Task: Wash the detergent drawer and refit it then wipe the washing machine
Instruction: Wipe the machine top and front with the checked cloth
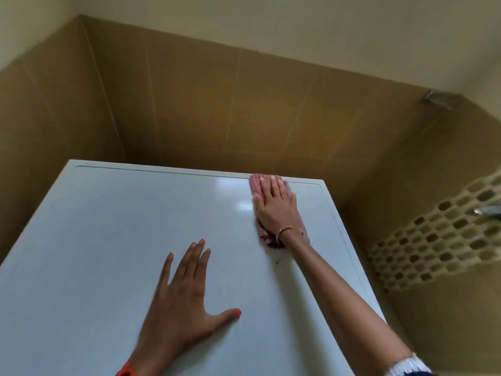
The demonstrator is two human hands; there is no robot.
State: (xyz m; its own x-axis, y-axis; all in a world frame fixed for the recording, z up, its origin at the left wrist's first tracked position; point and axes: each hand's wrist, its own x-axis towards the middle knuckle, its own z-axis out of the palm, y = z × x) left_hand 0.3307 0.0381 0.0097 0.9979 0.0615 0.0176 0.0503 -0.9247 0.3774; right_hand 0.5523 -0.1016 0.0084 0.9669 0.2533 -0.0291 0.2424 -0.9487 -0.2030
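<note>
Cloth point(254, 182): pink, far right on washing machine point(130, 218) top, pressed under flat right hand point(274, 206).
Left hand point(180, 297): open, spread, bracing near middle.
Progress: wiping underway; drawer unseen, probably refitted.

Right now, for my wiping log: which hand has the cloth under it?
The right hand, at the far edge, presses the pink cloth; the left hand rests bare on the washing machine.

The right hand point(276, 207) lies flat on the cloth point(256, 180), which is on the washer point(108, 226) top. The left hand point(179, 302) rests on the top, nearer and to the left of it. The wall point(217, 104) stands just beyond its fingertips, and a tap point(488, 211) is off to its right.
</note>
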